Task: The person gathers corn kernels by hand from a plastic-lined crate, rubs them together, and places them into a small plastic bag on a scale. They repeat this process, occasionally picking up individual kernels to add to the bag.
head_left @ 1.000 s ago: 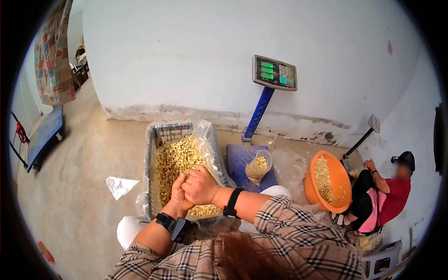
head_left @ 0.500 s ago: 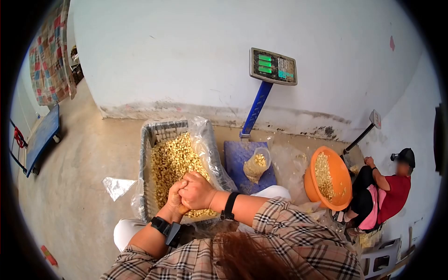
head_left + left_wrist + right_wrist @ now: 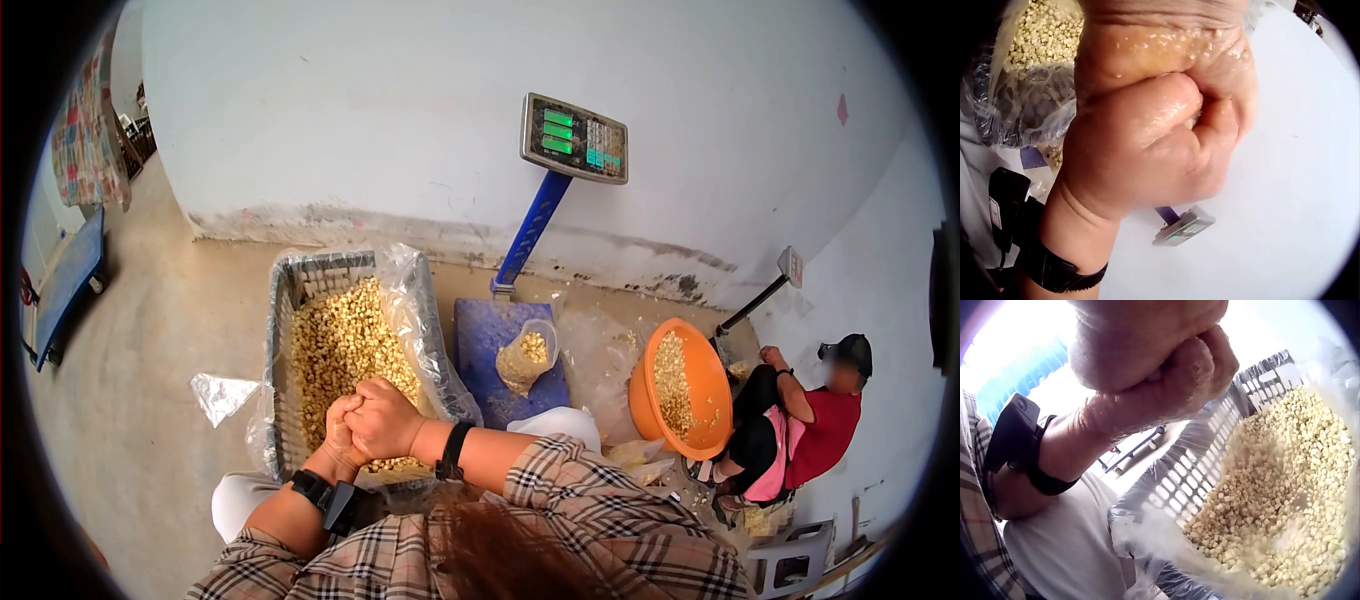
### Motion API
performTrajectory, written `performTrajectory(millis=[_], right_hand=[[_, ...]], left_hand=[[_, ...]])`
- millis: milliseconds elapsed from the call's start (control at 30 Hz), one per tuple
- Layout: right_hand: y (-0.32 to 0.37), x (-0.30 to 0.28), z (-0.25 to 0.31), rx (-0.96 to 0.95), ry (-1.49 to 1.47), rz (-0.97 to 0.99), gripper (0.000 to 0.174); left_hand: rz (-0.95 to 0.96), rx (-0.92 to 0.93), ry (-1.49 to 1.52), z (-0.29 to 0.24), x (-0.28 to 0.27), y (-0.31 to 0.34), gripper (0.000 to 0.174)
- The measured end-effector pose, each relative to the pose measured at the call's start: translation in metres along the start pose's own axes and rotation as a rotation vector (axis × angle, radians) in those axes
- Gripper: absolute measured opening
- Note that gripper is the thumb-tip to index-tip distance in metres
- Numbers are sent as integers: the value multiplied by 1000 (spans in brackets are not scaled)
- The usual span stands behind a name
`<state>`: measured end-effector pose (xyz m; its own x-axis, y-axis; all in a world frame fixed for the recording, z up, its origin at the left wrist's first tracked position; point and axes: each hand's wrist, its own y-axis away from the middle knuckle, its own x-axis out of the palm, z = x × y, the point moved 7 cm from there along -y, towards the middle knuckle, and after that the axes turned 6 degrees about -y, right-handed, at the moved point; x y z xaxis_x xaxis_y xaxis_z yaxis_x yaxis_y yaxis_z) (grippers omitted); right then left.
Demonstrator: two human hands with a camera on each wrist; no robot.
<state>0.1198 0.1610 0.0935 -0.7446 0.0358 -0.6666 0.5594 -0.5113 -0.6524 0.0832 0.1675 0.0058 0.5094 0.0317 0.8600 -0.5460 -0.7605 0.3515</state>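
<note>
My left hand (image 3: 343,432) and right hand (image 3: 385,418) are clasped over the near end of a grey slatted crate (image 3: 270,370) lined with clear plastic. The crate holds a heap of pale yellow, kernel-sized pieces (image 3: 1260,500). In the left wrist view, the right hand's fingers curl tightly against the left palm, and both look wet, with small bits stuck to the skin. The left fingers curl round too in the right wrist view. A tiny pale spot shows in the gap between the hands; what else they enclose is hidden.
Right of the crate, a blue platform scale (image 3: 470,350) bears a clear container (image 3: 520,375) of the same pieces. Further right are an orange basin (image 3: 710,400) and a seated person (image 3: 820,430). A blue trolley (image 3: 70,280) and white plastic scrap (image 3: 220,397) are on the left.
Both hands stay clasped, shifting slightly over the crate's near end. The head view has turned a little, so the crate, scale and basin appear further left.
</note>
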Motion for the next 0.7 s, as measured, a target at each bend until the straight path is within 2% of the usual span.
performTrajectory(millis=[67,167,400,500,600,633,700], right_hand=[[2,3,-2,10,-10,7,10],[6,8,-6,15,-19,10,11],[14,17,-13,42,-78,-3,9],[16,21,-16,55,-94,21,9],[16,20,-18,58,-118,39,10],[17,21,-20,69,-126,32,10],[15,23,-22,64,-133,23,10]], left_hand=[[-44,-24,89,9,-35,-10,23],[-71,-44,142,18,-54,-17,22],[-93,-79,170,20,-47,-15,21],[-206,-42,-7,13,-73,-7,22],[-417,103,-225,1,-51,4,23],[-379,16,-139,8,-59,-2,24],[-305,23,-53,9,-60,-6,22]])
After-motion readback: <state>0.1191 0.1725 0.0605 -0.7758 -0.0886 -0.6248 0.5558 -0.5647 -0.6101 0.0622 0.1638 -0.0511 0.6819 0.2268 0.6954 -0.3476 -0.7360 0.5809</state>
